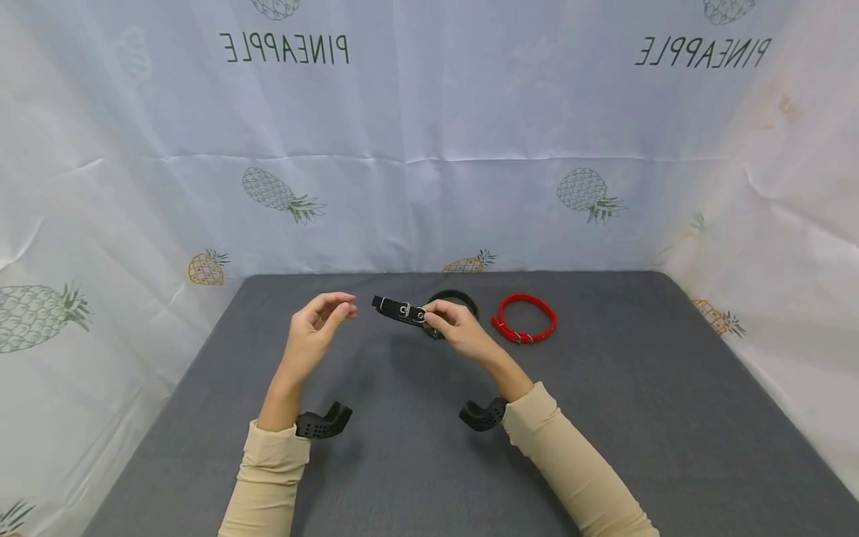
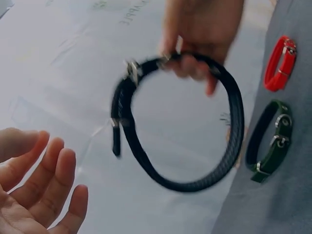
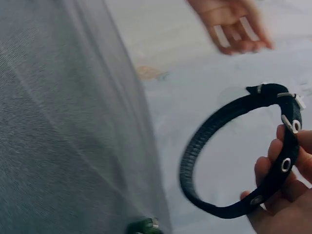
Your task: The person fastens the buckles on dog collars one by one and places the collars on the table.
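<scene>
A black buckled collar (image 1: pixel 396 309) is held up above the table in the head view. My right hand (image 1: pixel 458 325) pinches it near the metal buckle between thumb and fingers. Seen from the left wrist, the black collar (image 2: pixel 229 146) forms a closed loop, its short strap end hanging past a metal keeper. My left hand (image 1: pixel 318 328) is raised to the left of the collar, apart from it, with loosely bent fingers and nothing in them. In the right wrist view, eyelets show along the collar (image 3: pixel 265 187) beside the gripping fingers.
A red collar (image 1: pixel 552 313) lies on the dark grey table (image 1: pixel 429 470) toward the back right. Behind my right hand lies a dark green collar (image 2: pixel 274 161), partly hidden in the head view. White pineapple-print curtains (image 1: pixel 429 112) hang around the table's back and sides.
</scene>
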Demonstrator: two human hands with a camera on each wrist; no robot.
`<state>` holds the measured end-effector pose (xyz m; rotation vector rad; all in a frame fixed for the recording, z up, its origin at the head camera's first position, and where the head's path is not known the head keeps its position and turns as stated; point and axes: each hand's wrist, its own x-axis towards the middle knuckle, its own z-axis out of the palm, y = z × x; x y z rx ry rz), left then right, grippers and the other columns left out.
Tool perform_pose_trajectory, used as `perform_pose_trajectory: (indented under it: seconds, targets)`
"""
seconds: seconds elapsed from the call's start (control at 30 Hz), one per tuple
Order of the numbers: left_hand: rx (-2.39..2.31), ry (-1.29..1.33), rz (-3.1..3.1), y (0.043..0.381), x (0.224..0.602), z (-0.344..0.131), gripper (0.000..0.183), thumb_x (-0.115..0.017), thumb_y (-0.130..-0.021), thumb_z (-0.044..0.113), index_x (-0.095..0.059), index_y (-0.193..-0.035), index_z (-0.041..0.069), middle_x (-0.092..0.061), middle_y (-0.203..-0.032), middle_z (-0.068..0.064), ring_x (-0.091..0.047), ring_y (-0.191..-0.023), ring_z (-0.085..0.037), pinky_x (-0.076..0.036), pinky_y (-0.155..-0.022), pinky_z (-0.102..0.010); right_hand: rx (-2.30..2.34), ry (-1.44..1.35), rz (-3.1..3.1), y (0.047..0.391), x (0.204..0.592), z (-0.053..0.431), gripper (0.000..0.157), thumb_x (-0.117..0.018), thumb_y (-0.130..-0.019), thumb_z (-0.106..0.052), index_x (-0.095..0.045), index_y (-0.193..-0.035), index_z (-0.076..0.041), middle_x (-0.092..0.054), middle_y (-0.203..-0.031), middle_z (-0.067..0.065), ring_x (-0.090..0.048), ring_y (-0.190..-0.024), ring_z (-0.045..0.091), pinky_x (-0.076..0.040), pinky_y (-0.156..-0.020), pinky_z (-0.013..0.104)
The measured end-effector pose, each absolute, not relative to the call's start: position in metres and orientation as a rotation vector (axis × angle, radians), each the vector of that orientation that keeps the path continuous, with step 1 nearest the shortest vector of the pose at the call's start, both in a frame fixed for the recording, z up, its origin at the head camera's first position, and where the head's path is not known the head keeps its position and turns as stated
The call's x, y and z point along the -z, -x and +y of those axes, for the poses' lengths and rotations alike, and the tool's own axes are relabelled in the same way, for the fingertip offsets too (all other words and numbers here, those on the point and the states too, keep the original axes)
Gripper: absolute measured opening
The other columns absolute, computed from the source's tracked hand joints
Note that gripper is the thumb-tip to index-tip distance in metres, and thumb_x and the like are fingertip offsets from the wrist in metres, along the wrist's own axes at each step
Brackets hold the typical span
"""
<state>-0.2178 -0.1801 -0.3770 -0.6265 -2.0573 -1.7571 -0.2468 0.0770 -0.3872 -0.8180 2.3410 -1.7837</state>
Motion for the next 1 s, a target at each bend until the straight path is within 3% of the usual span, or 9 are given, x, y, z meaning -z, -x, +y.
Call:
perform_pose_trajectory:
  seconds: [0.13,0.43,0.63,0.9,1.0]
  targets:
    - [1.770,0.602,-2.039,0.217,0.374,-0.181,0.014,-0.055,-0.097,0.005,-0.064,-0.108,0.002,-0.068,-0.091,0.011,-0.065,-0.087,0.000,-0.053,-0.085,-0.013,1.762,0.849,2.431,0.255,0.400,0.064,0.020,-0.051,-0.098,-0.006,-0.062,-0.106,0.009,-0.061,-0.103,0.029,-0.053,-0.080,0.003,-0.047,-0.075,0.023]
    - [1.805,0.609,-1.960,0.219,0.372,-0.184,0.019,-0.054,-0.097,0.002,-0.066,-0.103,0.015,-0.068,-0.088,0.014,-0.066,-0.085,0.000,-0.054,-0.083,-0.013,1.684,0.924,2.605,0.268,0.419,0.039,0.020,-0.057,-0.096,-0.008,-0.066,-0.109,0.004,-0.064,-0.108,0.021,-0.060,-0.099,0.030,-0.051,-0.088,0.034]
    - [1.813,0.610,-1.959,0.219,0.372,-0.184,0.023,-0.054,-0.097,0.002,-0.065,-0.101,0.021,-0.069,-0.088,0.013,-0.066,-0.085,0.001,-0.054,-0.083,-0.013,1.603,0.907,2.740,0.274,0.428,0.028,0.018,-0.060,-0.094,-0.010,-0.068,-0.107,0.000,-0.066,-0.109,0.016,-0.061,-0.101,0.029,-0.052,-0.087,0.039]
    - [1.829,0.612,-1.939,0.219,0.370,-0.185,0.021,-0.054,-0.097,0.001,-0.066,-0.103,0.017,-0.069,-0.088,0.009,-0.066,-0.085,-0.001,-0.054,-0.084,-0.013,1.522,0.920,2.851,0.283,0.442,0.012,0.017,-0.063,-0.092,-0.008,-0.071,-0.105,0.000,-0.070,-0.107,0.015,-0.062,-0.107,0.031,-0.044,-0.107,0.046]
    - [1.830,0.592,-1.947,0.219,0.371,-0.186,0.021,-0.054,-0.097,0.002,-0.065,-0.103,0.018,-0.069,-0.088,0.010,-0.066,-0.085,0.000,-0.053,-0.084,-0.013,1.479,0.877,2.891,0.285,0.446,0.006,0.018,-0.064,-0.092,-0.010,-0.072,-0.105,-0.002,-0.071,-0.108,0.013,-0.061,-0.105,0.029,-0.047,-0.101,0.045]
